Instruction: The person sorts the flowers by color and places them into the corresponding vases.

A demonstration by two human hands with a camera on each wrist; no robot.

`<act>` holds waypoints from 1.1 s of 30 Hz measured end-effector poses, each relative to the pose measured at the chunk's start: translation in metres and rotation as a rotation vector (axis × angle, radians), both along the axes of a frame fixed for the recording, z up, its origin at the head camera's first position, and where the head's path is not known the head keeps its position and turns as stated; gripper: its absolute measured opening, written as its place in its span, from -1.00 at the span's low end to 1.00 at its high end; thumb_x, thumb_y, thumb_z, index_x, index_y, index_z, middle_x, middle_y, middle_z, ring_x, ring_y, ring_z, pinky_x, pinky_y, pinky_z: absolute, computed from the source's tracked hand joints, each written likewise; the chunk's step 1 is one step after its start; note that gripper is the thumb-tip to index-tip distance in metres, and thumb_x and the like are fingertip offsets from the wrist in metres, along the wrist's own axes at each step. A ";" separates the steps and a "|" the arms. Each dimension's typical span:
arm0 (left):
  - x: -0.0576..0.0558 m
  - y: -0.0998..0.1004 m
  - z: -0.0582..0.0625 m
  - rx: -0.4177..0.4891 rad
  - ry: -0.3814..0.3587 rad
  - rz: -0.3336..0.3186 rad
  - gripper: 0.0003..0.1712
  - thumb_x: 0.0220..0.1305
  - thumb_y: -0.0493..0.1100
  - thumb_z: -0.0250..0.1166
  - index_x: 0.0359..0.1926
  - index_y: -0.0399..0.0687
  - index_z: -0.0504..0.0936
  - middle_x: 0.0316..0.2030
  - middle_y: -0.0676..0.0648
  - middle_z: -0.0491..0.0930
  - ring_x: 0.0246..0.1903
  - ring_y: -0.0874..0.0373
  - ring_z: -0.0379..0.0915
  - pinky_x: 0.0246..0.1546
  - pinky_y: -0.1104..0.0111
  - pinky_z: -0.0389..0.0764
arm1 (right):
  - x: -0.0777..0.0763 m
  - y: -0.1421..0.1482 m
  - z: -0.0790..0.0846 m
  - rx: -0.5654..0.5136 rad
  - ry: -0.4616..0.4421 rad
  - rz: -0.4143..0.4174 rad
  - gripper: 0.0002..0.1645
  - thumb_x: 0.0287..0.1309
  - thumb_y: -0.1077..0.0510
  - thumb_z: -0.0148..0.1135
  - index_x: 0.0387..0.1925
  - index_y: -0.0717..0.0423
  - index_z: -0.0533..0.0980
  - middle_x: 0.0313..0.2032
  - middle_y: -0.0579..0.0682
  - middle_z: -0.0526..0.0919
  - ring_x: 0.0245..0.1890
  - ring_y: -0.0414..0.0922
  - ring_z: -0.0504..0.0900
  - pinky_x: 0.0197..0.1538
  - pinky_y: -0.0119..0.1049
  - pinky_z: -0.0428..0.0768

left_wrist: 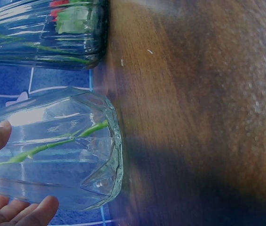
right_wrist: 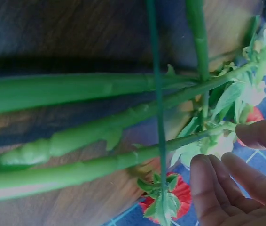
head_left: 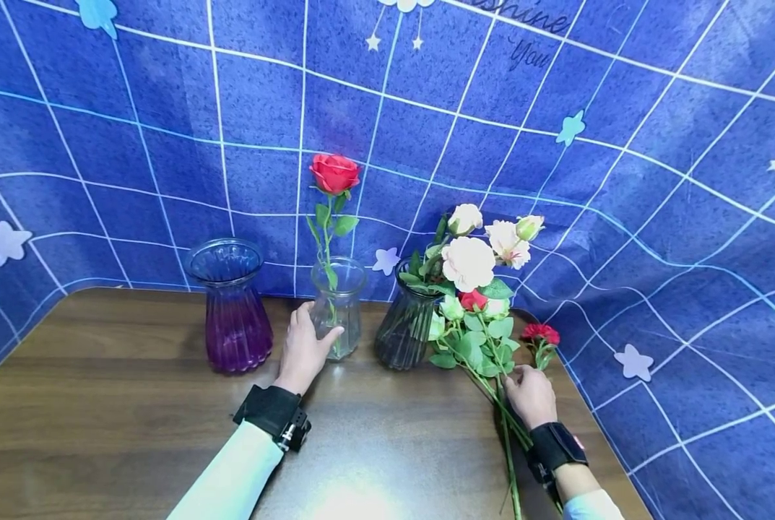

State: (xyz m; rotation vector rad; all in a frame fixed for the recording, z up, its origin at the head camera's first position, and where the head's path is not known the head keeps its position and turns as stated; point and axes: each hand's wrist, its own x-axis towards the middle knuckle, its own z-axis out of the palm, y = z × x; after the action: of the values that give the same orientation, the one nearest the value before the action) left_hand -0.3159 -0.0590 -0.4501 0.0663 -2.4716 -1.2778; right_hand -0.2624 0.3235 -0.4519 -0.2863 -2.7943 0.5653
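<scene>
1. clear vase (head_left: 349, 314), two o'clock of your left hand (head_left: 302, 350), whose thumb and fingers curl round it; probably smooth, rigid, breakable: hold its body.
2. flower stems (right_wrist: 137, 112), the vase's four o'clock, seem light, bendy; pinch mid-stem. your right hand (head_left: 531, 396), fingers parted, grips nothing visible.
3. purple vase (head_left: 237, 325) at nine, dark vase (head_left: 403, 328) at three; crossed stems may snag.

On my tabletop (head_left: 133, 412), left vase (head_left: 237, 325), rose (head_left: 336, 173) in middle vase (head_left: 349, 312), blossoms (head_left: 468, 263) in right vase (head_left: 400, 332), flower stems (right_wrist: 86, 130) right, carnation (head_left: 540, 333) far right

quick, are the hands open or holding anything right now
Left hand: holding the clear vase.
Right hand: open, beside the flower stems; can't tell if touching.
</scene>
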 end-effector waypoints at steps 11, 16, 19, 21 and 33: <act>0.001 0.002 0.002 0.006 -0.027 -0.006 -0.19 0.08 0.01 0.38 0.24 -0.25 0.22 0.13 -0.31 0.32 0.15 -0.23 0.28 0.11 -0.01 0.36 | -0.010 0.004 -0.010 0.073 -0.021 0.046 -0.75 0.01 0.21 0.13 -0.69 0.23 0.49 -0.56 0.21 0.61 -0.42 0.23 0.62 -0.41 0.05 0.49; 0.001 0.002 0.002 0.003 -0.014 -0.004 -0.20 0.06 -0.01 0.39 0.22 -0.26 0.23 0.10 -0.32 0.33 0.12 -0.25 0.30 0.10 -0.02 0.36 | -0.013 0.004 -0.013 0.092 -0.025 0.062 -0.61 -0.05 0.26 0.12 -0.89 0.09 0.29 -0.71 0.11 0.52 -0.56 0.19 0.58 -0.55 -0.03 0.40; 0.002 0.001 0.002 0.003 -0.015 -0.004 -0.20 0.07 -0.01 0.38 0.22 -0.25 0.23 0.10 -0.32 0.33 0.12 -0.24 0.30 0.10 -0.02 0.36 | -0.014 0.003 -0.012 0.091 -0.022 0.039 -0.58 -0.04 0.24 0.14 -0.89 0.07 0.27 -0.70 0.12 0.53 -0.54 0.22 0.59 -0.53 0.01 0.41; 0.002 0.000 0.001 0.007 -0.013 -0.002 -0.20 0.07 -0.01 0.38 0.22 -0.25 0.23 0.10 -0.32 0.33 0.12 -0.24 0.30 0.11 -0.02 0.36 | -0.015 0.001 -0.011 0.092 -0.026 0.026 -0.58 -0.04 0.24 0.12 -0.89 0.06 0.23 -0.70 0.12 0.51 -0.54 0.22 0.59 -0.52 0.03 0.42; 0.002 0.001 0.001 0.003 0.005 0.002 -0.18 0.05 -0.02 0.40 0.22 -0.30 0.23 0.14 -0.34 0.32 0.17 -0.23 0.27 0.14 -0.02 0.34 | -0.015 0.000 -0.007 0.091 -0.048 0.021 -0.67 -0.03 0.27 0.12 -0.82 0.13 0.36 -0.53 0.25 0.63 -0.43 0.29 0.61 -0.41 0.13 0.48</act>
State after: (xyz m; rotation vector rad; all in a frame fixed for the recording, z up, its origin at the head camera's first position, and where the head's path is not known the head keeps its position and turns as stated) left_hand -0.3137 -0.0582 -0.4488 0.0657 -2.4651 -1.2797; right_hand -0.2776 0.3236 -0.4591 -0.2546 -2.8625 0.4405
